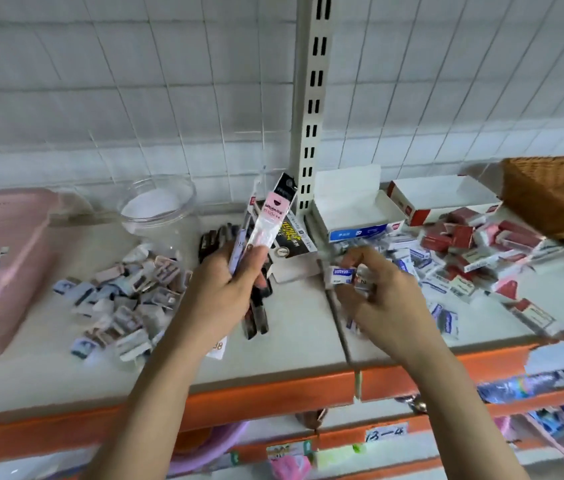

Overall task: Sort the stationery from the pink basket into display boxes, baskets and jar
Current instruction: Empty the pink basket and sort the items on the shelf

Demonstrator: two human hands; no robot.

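Note:
My left hand grips a bunch of long pen packets, the front one pink and clear, held upright over the shelf. My right hand pinches small white and blue erasers. The pink basket sits at the far left with a few small items inside. A clear glass jar stands behind a pile of small sharpeners. White display boxes and a red-edged one stand at the back right, with loose red and blue erasers around them.
A woven brown basket stands at the far right. A black and yellow display box lies open behind my left hand, with dark pens lying below it. A slotted upright post divides the shelf. The orange shelf edge runs along the front.

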